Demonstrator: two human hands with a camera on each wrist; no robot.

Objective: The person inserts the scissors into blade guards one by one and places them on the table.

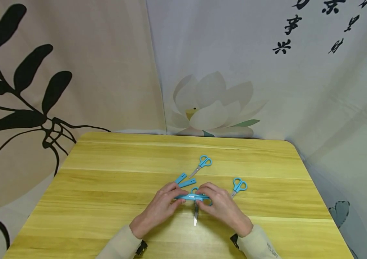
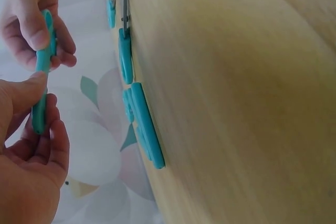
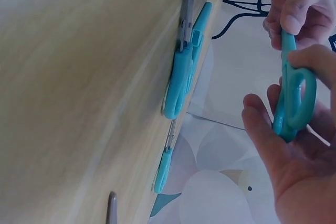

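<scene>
Above the table, a pair of blue scissors point(image 3: 302, 98) with a blue blade cover point(image 3: 287, 45) over its blades is held level between both hands. My left hand point(image 1: 162, 201) pinches the cover end between thumb and fingers. My right hand point(image 1: 219, 203) grips the handle end, with one finger loop showing in the right wrist view. Beneath the hands lies another pair of scissors, its bare blade point(image 1: 196, 215) pointing toward me and its handle partly hidden. Two loose blue blade covers point(image 1: 188, 182) lie just beyond my left fingers.
Open-table scissors point(image 1: 205, 161) with blue handles lie farther back, blades toward the loose covers. More blue-handled scissors point(image 1: 239, 185) lie beyond my right hand, blade partly hidden by it. The wooden table point(image 1: 105, 169) ends at a printed curtain point(image 1: 112, 64).
</scene>
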